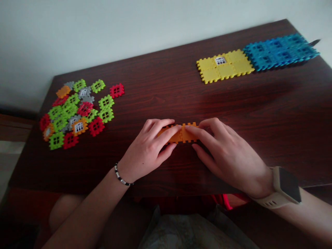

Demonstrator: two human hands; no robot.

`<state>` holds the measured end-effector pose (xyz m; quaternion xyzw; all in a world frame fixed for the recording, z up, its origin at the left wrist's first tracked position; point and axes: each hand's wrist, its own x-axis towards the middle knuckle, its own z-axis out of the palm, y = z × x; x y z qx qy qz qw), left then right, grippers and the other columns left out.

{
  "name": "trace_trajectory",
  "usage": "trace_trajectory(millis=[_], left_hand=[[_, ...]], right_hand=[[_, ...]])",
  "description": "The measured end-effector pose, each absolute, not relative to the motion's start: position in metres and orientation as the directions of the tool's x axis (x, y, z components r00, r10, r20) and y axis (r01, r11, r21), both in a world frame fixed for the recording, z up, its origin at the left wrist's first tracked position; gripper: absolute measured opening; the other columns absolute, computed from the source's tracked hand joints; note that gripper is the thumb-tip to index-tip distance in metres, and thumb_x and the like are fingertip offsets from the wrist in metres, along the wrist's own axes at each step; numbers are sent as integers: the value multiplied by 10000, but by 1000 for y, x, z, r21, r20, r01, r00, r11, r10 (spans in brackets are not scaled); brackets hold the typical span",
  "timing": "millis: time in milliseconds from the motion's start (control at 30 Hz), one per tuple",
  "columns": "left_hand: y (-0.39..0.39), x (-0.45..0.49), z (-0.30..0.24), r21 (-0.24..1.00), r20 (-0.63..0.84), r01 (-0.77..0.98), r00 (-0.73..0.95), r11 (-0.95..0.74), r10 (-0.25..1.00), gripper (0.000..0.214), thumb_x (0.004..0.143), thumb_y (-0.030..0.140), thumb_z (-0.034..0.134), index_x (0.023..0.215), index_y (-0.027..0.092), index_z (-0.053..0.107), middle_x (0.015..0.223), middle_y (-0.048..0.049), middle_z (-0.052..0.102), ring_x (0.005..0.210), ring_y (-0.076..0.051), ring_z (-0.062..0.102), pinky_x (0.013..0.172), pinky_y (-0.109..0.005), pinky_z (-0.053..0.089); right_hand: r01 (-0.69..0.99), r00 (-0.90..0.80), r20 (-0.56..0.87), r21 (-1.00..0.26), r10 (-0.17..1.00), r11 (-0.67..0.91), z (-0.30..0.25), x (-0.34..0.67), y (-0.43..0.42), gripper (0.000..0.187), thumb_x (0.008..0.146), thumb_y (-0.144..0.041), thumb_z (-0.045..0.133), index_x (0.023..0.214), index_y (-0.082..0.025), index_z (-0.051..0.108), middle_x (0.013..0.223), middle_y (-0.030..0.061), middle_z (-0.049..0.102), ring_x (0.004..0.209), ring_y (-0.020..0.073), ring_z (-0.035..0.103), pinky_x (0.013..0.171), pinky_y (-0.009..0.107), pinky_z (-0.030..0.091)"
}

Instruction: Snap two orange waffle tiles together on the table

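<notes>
Two orange interlocking tiles lie side by side on the dark wooden table, their toothed edges meeting between my hands. My left hand grips the left tile, its fingers curled over the top and the thumb at the near edge. From the other side, my right hand holds the right tile, index finger pressing near the seam. My fingers cover the outer parts of both tiles.
A loose pile of green, red, grey and orange tiles spreads over the table's left. At the back right lie a joined yellow panel with one white window and a blue tile panel. The wall stands behind.
</notes>
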<state>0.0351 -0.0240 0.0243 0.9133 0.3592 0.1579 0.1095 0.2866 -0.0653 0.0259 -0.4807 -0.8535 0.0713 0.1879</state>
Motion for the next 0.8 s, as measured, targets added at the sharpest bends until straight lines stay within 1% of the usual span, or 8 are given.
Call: trace_trajectory(millis=[100,233,400,533,800], left_hand=[[-24,35,24,308,216,618,695,-723,686,424,1038,164,621,1460,183,590,1475,-134,605,1293,-310,571,1143,-553,522],[-24,35,24,312,213,619,694,-721,688,442,1032,158,627,1469,208,582,1475,-128,605,1295,-313,571,1138,-566,523],[-24,35,24,310,211,620,694,-721,688,447,1029,152,626,1469,211,583,1476,-128,604,1296,-314,574,1135,-569,525],[-24,35,24,314,205,621,694,-718,690,465,1023,146,632,1479,221,577,1481,-127,601,1298,-319,571,1133,-587,522],[-24,35,24,311,205,624,693,-717,691,434,1033,160,624,1464,196,585,1482,-132,602,1301,-314,567,1141,-560,522]], right_hand=[[794,-469,260,-294,844,532,26,286,-65,369,1040,-209,541,1392,-130,620,1208,168,630,1024,303,646,858,469,587],[797,-464,255,-297,848,526,26,286,-65,365,1039,-213,540,1389,-145,617,1209,165,631,1024,300,645,860,468,586],[799,-464,258,-292,848,526,26,287,-66,370,1039,-210,537,1398,-155,609,1206,158,629,1027,296,651,864,458,586],[797,-468,251,-293,847,528,26,287,-65,368,1040,-215,535,1394,-148,611,1212,166,628,1035,302,649,862,460,584],[798,-466,242,-301,851,522,26,287,-66,367,1043,-212,537,1396,-148,612,1216,164,625,1044,304,647,869,460,580]])
